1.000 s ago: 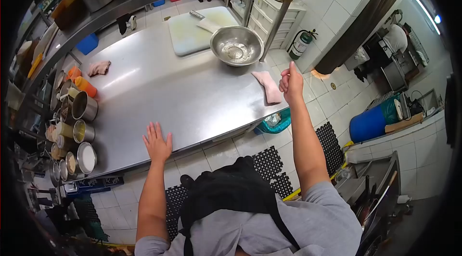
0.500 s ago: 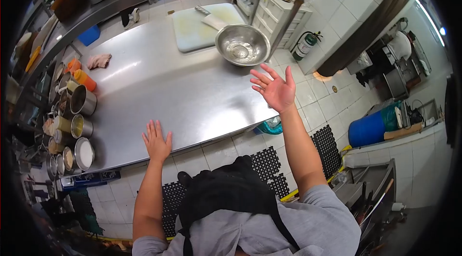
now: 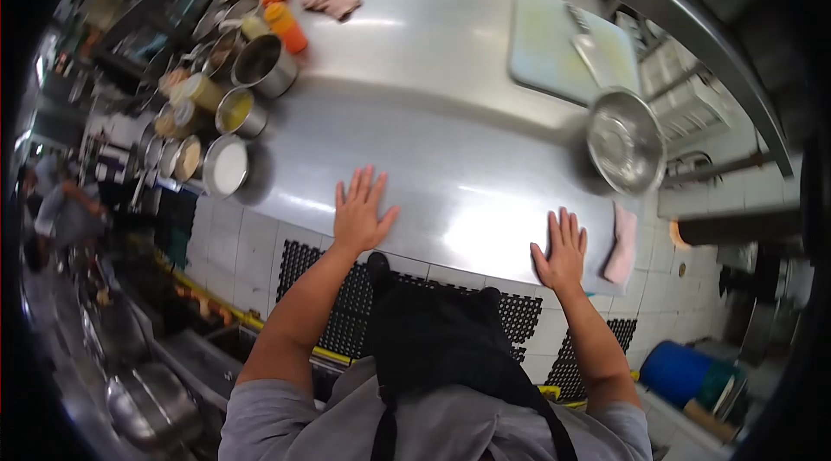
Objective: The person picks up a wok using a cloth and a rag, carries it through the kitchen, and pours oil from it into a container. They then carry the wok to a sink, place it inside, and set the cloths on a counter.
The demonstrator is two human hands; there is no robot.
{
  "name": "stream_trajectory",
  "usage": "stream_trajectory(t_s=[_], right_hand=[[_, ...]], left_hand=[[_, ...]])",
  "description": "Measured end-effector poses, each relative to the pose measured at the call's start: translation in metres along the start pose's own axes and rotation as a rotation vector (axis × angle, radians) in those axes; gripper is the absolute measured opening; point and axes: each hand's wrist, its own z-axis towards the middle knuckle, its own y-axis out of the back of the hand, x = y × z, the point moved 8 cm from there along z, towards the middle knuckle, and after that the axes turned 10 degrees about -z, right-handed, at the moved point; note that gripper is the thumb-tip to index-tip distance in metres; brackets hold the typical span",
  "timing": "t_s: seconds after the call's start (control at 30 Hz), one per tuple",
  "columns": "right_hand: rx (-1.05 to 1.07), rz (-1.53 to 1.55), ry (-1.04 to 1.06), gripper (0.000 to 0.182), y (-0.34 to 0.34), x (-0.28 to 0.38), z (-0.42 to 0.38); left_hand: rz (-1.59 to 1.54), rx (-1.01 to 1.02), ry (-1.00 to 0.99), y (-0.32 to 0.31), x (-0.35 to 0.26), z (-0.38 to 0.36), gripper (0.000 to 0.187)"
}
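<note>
My left hand (image 3: 361, 212) lies flat on the steel table (image 3: 415, 141) near its front edge, fingers spread, holding nothing. Further right, my right hand (image 3: 563, 253) also rests palm down on the steel with its fingers stretched out. Just beside it, a folded pink cloth (image 3: 621, 245) lies along the table's right end, apart from the fingers. Beyond the cloth stands a metal bowl (image 3: 627, 142). A cleaver-like knife (image 3: 586, 45) lies on the white cutting board (image 3: 554, 50) at the back right.
At the left end stand several metal pots, including one with white contents (image 3: 227, 165), and an orange squeeze bottle (image 3: 284, 26). A crumpled pink cloth (image 3: 331, 2) lies at the back. A steel shelf edge (image 3: 692, 28) arches overhead. A person (image 3: 69, 210) is at far left.
My right hand has come down from the air onto the table. The view has turned left. A folded pink cloth now shows at the table's right end, where none was visible.
</note>
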Motion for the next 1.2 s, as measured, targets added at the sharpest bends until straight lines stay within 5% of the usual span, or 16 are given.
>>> stream_trajectory(t_s=[0.43,0.77,0.83,0.9,0.93,0.97,1.03,1.2], right_hand=[[0.098,-0.094,0.064,0.078,-0.024,0.004,0.004],[-0.016,-0.174,0.137,0.071,-0.027,0.024,-0.02],[-0.195,-0.194,0.147,0.056,-0.019,0.035,-0.027],[0.078,0.31,-0.005,0.039,-0.054,0.001,0.01],[-0.087,0.664,-0.231,0.046,-0.007,0.046,0.007],[0.03,1.14,-0.277,0.048,0.011,0.09,0.016],[0.363,1.521,-0.054,0.048,0.062,0.201,0.032],[0.645,1.271,0.488,0.038,0.089,0.445,0.037]], left_hand=[[-0.085,-0.027,0.03,0.005,0.011,0.003,0.067],[-0.198,-0.22,-0.028,0.007,0.035,-0.034,0.067],[-0.234,-0.34,-0.074,0.02,0.035,-0.045,0.06],[-0.398,-0.605,-0.12,0.029,0.041,-0.073,0.045],[-0.446,-0.678,-0.141,0.037,0.041,-0.095,0.039],[-0.492,-0.746,-0.166,0.048,0.042,-0.126,0.032],[-0.571,-0.702,-0.118,0.064,0.06,-0.182,0.022],[-0.577,-0.603,0.339,0.068,0.146,-0.324,0.012]])
